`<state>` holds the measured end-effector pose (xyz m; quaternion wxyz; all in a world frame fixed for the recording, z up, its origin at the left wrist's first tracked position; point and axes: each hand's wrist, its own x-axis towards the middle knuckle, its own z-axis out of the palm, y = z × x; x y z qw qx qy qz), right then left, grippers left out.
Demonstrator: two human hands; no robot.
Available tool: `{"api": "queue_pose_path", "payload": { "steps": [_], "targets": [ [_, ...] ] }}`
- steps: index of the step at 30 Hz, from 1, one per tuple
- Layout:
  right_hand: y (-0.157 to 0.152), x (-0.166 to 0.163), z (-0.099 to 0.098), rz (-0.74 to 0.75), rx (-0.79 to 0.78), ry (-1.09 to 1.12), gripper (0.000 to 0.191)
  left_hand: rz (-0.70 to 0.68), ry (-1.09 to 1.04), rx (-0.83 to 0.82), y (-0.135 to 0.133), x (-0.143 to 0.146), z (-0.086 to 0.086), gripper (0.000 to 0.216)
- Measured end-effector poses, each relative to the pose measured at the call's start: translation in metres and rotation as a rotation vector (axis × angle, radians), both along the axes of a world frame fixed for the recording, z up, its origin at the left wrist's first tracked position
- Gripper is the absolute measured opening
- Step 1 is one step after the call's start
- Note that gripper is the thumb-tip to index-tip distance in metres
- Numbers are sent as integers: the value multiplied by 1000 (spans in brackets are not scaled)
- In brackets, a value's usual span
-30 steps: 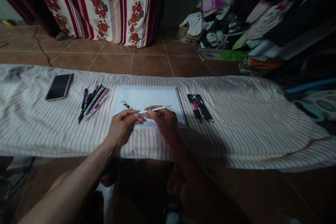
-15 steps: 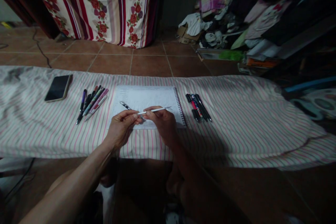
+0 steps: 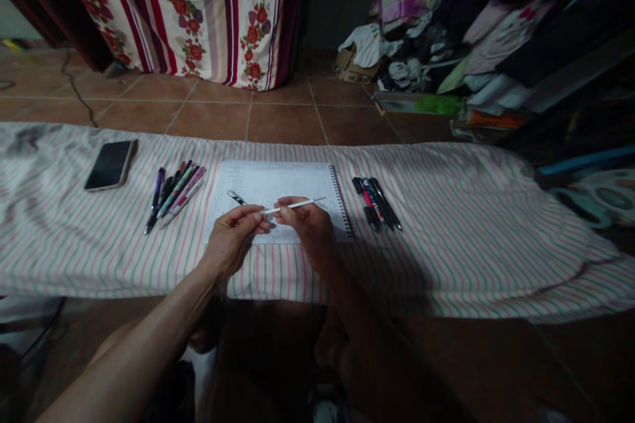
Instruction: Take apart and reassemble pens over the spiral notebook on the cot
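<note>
My left hand (image 3: 234,228) pinches the left end of a thin white pen refill (image 3: 297,205) with a greyish tip. My right hand (image 3: 310,225) has its thumb and fingers closed on the refill's middle, and the tip points right and slightly up. Both hands are over the near half of an open spiral notebook (image 3: 282,178), whose pages carry faint writing. A black-and-white pen part (image 3: 237,197) shows just beyond my left fingers; its lower end is hidden by them, so I cannot tell whether they touch it.
Several pens (image 3: 176,195) lie fanned out left of the notebook, with a phone (image 3: 110,165) farther left. More pens and caps (image 3: 377,203) sit to its right. A striped cloth (image 3: 471,225) covers the low surface. Beyond are a floral curtain (image 3: 213,13) and a clothes pile (image 3: 421,20).
My right hand has shifted slightly up, with its fingers a little farther along the refill. My left hand keeps its pinch almost in place.
</note>
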<state>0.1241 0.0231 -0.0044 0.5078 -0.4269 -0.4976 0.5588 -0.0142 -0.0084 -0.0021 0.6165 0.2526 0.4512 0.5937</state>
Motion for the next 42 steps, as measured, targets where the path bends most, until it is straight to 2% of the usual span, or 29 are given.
{"api": "queue_pose_path", "payload": {
  "steps": [17,33,42],
  "targets": [
    [0,-2,0,-56,29,-1,25,40,-33,-52,2,-1,4,19],
    [-1,-2,1,-36,76,-34,23,10,-32,-21,1,0,3,24],
    [-2,-3,3,-52,90,-52,13,6,-39,-19,1,0,3,24]
  ]
}}
